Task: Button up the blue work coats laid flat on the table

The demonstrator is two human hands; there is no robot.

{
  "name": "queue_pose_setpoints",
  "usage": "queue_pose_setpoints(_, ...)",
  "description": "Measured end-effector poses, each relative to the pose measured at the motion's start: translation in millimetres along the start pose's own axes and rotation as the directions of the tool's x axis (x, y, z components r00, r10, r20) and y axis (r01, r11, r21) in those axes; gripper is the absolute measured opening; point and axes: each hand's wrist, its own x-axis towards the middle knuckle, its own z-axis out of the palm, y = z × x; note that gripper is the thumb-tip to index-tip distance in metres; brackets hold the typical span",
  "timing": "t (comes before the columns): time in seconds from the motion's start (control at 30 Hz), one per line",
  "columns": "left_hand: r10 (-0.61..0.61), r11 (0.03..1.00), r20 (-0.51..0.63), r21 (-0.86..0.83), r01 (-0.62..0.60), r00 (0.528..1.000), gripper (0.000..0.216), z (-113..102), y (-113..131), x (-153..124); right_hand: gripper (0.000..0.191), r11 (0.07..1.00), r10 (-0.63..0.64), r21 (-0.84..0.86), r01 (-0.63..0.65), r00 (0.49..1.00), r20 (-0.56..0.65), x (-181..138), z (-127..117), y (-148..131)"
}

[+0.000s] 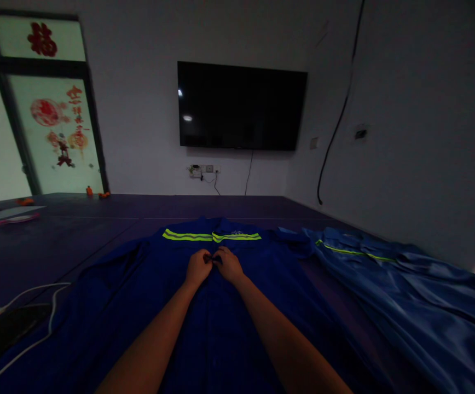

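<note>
A dark blue work jacket (147, 295) with yellow-green reflective stripes lies spread flat on the dark table (77, 219), collar away from me. My left hand (197, 267) and my right hand (228, 264) meet at the jacket's front opening, just below the stripes. Both hands are closed in a pinch on the front edges of the jacket, fingertips touching each other. What exactly sits between the fingertips is too small to make out.
A second, lighter blue jacket (405, 284) lies to the right. A white cable (36, 290) and a dark device (3, 328) lie at the left edge. A black television (241, 105) hangs on the far wall. A window with red decorations (52, 126) is at left.
</note>
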Motion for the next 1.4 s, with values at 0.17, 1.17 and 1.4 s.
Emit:
queue_pose_setpoints(0.17,-0.004,1.000,-0.002,-0.013,0.004,1.000,0.022,-0.2,0.1,0.1,0.018,1.000,-0.003,0.000,0.003,1.000,-0.002,0.2,-0.7,-1.0)
queue_pose_setpoints(1.17,0.005,1.000,-0.007,-0.008,-0.005,1.000,0.020,-0.6,-0.2,0.0,0.016,0.998,-0.031,0.051,0.033,0.999,-0.038,0.7,0.7,0.8)
queue_pose_setpoints(1.4,0.007,1.000,-0.001,0.004,-0.007,1.000,0.021,-1.5,1.7,-0.7,0.013,0.997,-0.019,0.069,0.022,0.998,-0.055,1.6,1.3,0.4)
